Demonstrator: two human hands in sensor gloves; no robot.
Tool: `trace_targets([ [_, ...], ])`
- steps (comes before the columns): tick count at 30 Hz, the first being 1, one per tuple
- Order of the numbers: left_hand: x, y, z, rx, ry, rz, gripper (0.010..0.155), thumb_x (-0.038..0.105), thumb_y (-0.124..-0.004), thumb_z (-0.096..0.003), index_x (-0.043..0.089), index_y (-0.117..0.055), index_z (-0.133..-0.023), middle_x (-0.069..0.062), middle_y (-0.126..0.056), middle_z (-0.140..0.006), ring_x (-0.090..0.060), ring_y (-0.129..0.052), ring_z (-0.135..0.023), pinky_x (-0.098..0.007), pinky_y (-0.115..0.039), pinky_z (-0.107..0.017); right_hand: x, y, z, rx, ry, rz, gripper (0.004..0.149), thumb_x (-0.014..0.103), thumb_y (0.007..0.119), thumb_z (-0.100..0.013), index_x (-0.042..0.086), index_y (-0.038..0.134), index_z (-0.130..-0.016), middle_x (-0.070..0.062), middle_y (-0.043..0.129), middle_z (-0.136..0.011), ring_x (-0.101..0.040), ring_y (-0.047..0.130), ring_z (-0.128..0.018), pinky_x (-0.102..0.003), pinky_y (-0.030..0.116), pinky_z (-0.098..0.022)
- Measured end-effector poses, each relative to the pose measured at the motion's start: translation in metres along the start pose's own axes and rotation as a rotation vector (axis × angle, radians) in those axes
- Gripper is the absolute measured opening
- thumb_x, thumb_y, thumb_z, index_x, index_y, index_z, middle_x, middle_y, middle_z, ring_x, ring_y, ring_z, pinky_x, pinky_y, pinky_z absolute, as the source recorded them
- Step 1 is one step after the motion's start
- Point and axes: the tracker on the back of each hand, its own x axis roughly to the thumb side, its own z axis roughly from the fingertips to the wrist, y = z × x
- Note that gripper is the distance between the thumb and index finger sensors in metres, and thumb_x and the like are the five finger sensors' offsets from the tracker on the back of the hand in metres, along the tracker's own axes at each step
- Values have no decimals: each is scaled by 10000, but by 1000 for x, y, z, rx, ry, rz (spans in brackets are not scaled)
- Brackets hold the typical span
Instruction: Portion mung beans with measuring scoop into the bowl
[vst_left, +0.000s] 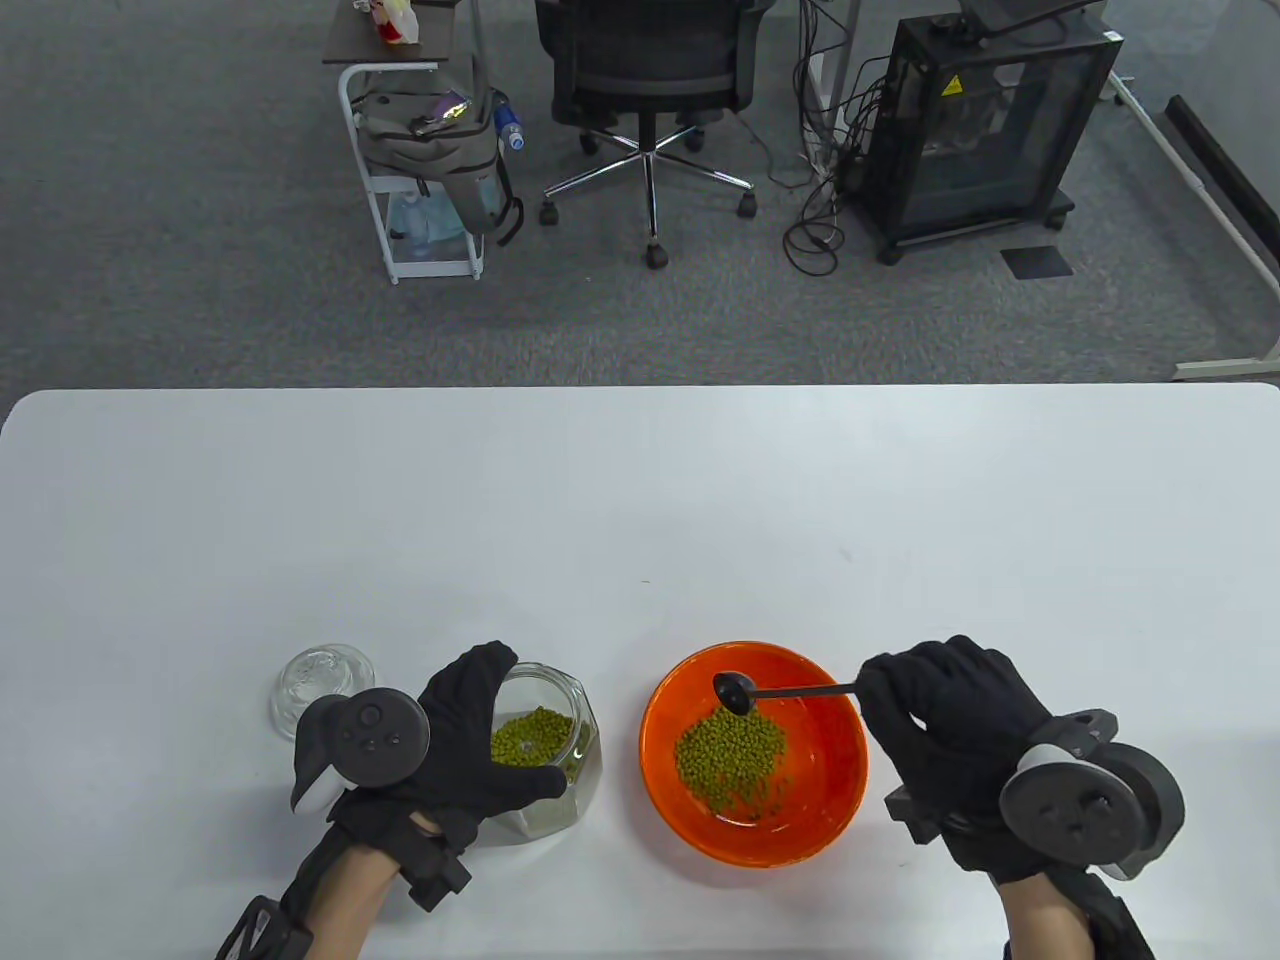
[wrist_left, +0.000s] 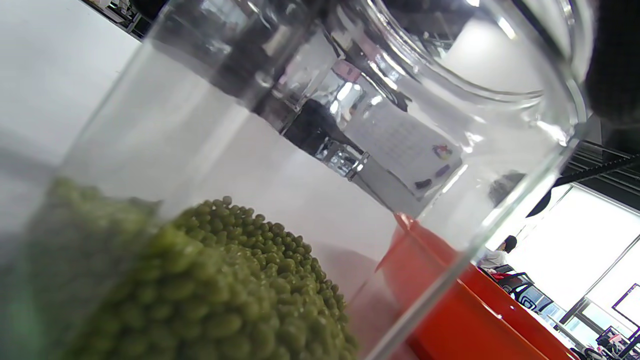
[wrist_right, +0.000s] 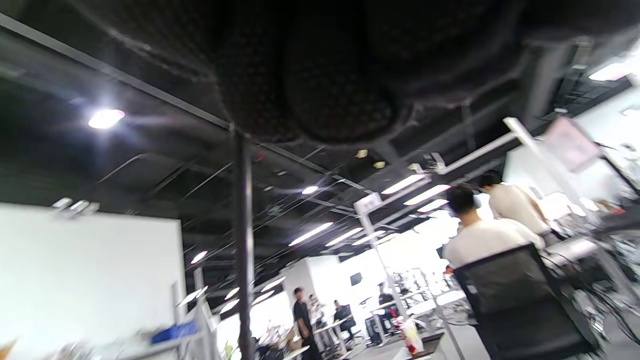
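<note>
The right hand (vst_left: 935, 735) is pinching the scoop (vst_left: 775, 691), its head tipping over the bowl (vst_left: 825, 800) (beans (vst_left: 728, 752) heaped inside); the left hand (vst_left: 470, 740) is gripping the jar (vst_left: 575, 745) beside the bowl.

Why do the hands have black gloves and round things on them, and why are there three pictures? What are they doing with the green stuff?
They are a person's hands in sensor gloves; the round things are trackers strapped on. One camera looks down at the white table; two small cameras sit on the wrists, so those pictures look tilted. The left hand grips a glass jar of mung beans. The right hand holds a black measuring scoop over the orange bowl, which already has a pile of beans in it. Left of the jar lies its glass lid. The right wrist picture mostly shows ceiling and office.
</note>
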Motion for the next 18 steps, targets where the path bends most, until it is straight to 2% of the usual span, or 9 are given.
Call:
trace_targets([
  [4, 0, 0, 0, 0, 0, 0, 1261, 847, -892, -383, 4, -288, -1100, -306, -380, -1140, -596, -530, -1025, -711, -541, -724, -4, 14, -9, 2, 151, -170, 427, 467, 819, -471, 93, 1004, -566, -111, 1042, -441, -247, 983, -265, -407, 858, -238],
  [11, 0, 0, 0, 2, 1, 5, 1262, 849, -891, -381, 7, -287, -1101, -305, -377, -1141, -595, -530, -1025, -710, -542, -725, 9, 50, -22, 82, 305, -430, 427, 463, 817, -476, 87, 1000, -566, -114, 1039, -436, -245, 980, -260, -404, 857, -231],
  [18, 0, 0, 0, 2, 2, 11, 1262, 847, -895, -380, 10, -285, -1101, -304, -376, -1141, -597, -529, -1025, -711, -542, -724, 31, 87, -33, 147, 312, -398, 429, 465, 817, -476, 87, 999, -565, -112, 1039, -433, -243, 980, -257, -402, 857, -229],
])
